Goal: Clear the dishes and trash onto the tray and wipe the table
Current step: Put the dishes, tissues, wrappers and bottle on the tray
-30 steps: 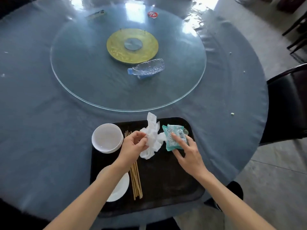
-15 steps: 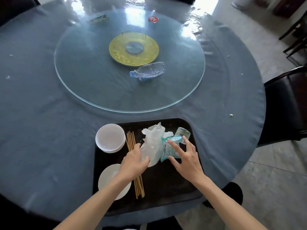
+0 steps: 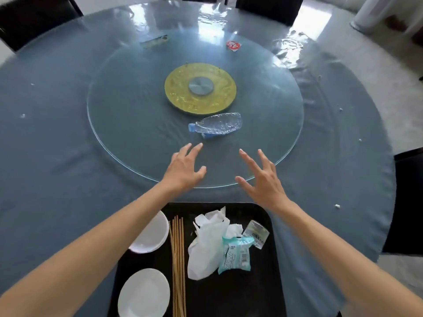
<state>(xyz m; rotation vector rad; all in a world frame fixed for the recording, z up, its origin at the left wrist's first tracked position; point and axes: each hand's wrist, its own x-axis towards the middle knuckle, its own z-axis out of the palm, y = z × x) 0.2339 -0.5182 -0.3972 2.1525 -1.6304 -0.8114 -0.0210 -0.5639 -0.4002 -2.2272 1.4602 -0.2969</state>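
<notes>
Both hands are spread wide and hold nothing: the left hand [image 3: 183, 167] and right hand [image 3: 263, 179] hover over the near edge of the glass turntable [image 3: 128, 133], likely reaching for the crushed plastic bottle [image 3: 217, 124] lying just beyond. Collected dishes and wrappers sit on the black tray [image 3: 272, 282] nearest the person.

Dark chairs [image 3: 409, 202] stand around the outer edge; pale floor [image 3: 389, 65] beyond; a white column base [image 3: 375, 14] far right.

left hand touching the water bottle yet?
Apart. The head view shows bare glass turntable between the left hand's fingertips and the crushed water bottle.
</notes>
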